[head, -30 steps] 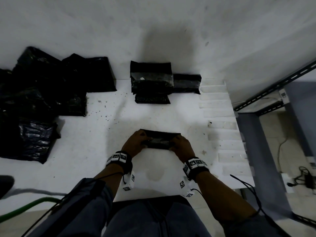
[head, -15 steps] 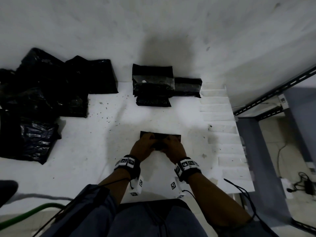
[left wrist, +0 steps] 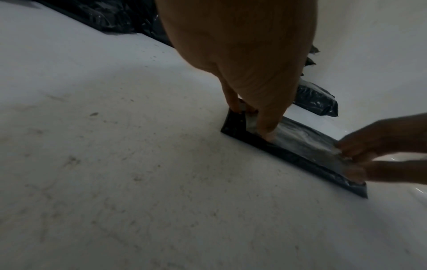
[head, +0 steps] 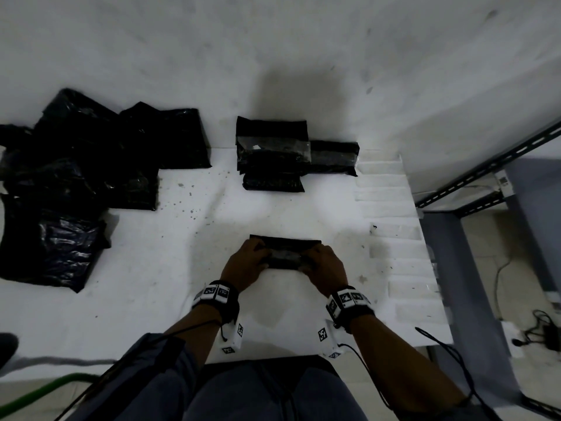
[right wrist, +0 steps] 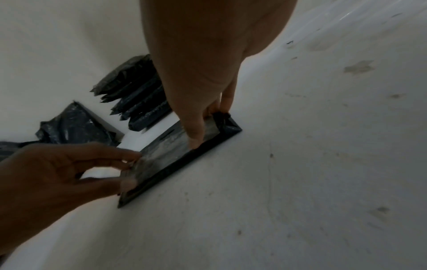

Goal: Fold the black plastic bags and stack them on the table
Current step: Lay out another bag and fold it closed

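Near edge of the table (head: 145,299): forearms over it, wristbands (head: 216,294) with black-and-white square marker tags; no legible writing on tags or elsewhere.

Just beyond, centre of the table: folded black bag (head: 285,250), a narrow flat strip lying parallel to the near edge. Left end pinched by left hand (head: 244,264), thumb on the top face, fingers curled over the far edge. Right end pinched by right hand (head: 326,268) in mirrored fashion. In the left wrist view, left thumb (left wrist: 269,124) pressed onto the shiny upper layer of the strip (left wrist: 298,146), right hand (left wrist: 381,149) at the opposite end. In the right wrist view, right thumb (right wrist: 196,135) on the strip (right wrist: 175,155), left hand (right wrist: 69,171) closed on the other end with fingertips and thumb.

Right edge of the table: ribbed white sheeting (head: 391,226). Beyond that edge: grey metal rack frame (head: 473,183), cables on the floor (head: 543,329).

Far edge, centre: stack of folded bags (head: 273,156), resting against the wall (head: 273,56), with a further folded piece projecting to its right. Exact count not discernible.

Far left corner and left edge: heap of unfolded black bags (head: 76,177), crumpled and overlapping. No contents visible in any bag.

Lower left, off the table: green hose (head: 39,396).
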